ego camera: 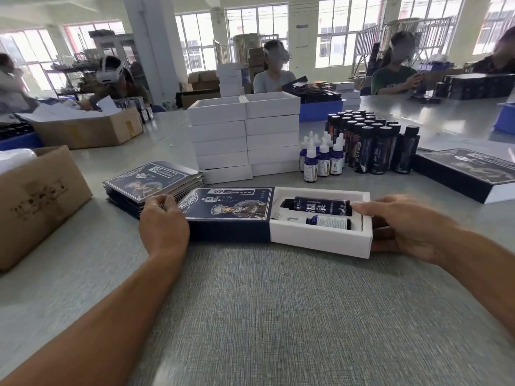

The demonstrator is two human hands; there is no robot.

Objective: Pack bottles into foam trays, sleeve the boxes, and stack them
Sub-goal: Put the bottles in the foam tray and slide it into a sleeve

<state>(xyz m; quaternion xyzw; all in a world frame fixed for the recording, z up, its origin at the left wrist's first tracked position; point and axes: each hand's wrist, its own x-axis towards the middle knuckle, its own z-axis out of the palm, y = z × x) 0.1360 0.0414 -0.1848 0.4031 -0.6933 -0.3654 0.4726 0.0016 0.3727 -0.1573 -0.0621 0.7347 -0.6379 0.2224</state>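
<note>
A white box with a foam tray (pixel 315 236) lies on the table, half inside a dark blue printed sleeve (pixel 228 210). In the tray lie a tall dark bottle (pixel 320 204) and a small blue dropper bottle (pixel 328 222). My left hand (pixel 163 222) grips the sleeve's left end. My right hand (pixel 404 224) holds the box's right end, thumb over the top edge and fingers against its side. Flat sleeves (pixel 147 179) are piled behind my left hand. Empty white boxes (pixel 245 137) stand in two stacks behind.
Blue dropper bottles (pixel 320 157) and tall dark bottles (pixel 373 143) stand at the back right. A finished sleeved box (pixel 468 174) lies far right. A cardboard carton (pixel 36 201) sits at the left. Other people work at the tables behind.
</note>
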